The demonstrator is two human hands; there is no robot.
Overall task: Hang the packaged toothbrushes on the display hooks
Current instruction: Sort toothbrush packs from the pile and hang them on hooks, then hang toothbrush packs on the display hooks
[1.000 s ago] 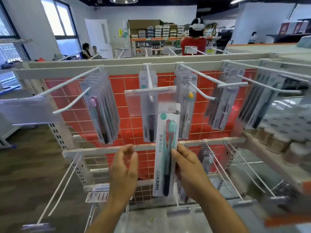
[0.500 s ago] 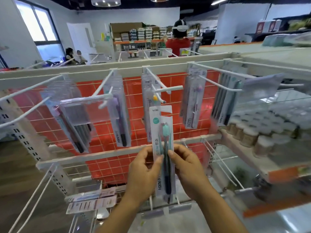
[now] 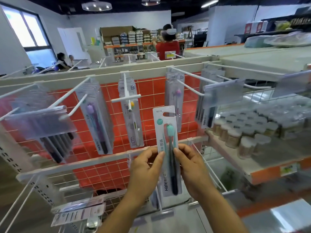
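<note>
While the left hand [image 3: 144,169] pinches the toothbrush pack [image 3: 168,152] at its left edge, the right hand [image 3: 191,169] grips its right edge, upright.

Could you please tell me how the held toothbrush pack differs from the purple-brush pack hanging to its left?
The held pack has a teal head, the hanging pack a purple one. The held pack is pinched between left hand and right hand, unhooked; the hanging pack tilts on its hook. Both read Hane.

Upright toothbrush pack [image 3: 168,149] (teal bristles), unhung, below the hooks [image 3: 186,81]
</note>
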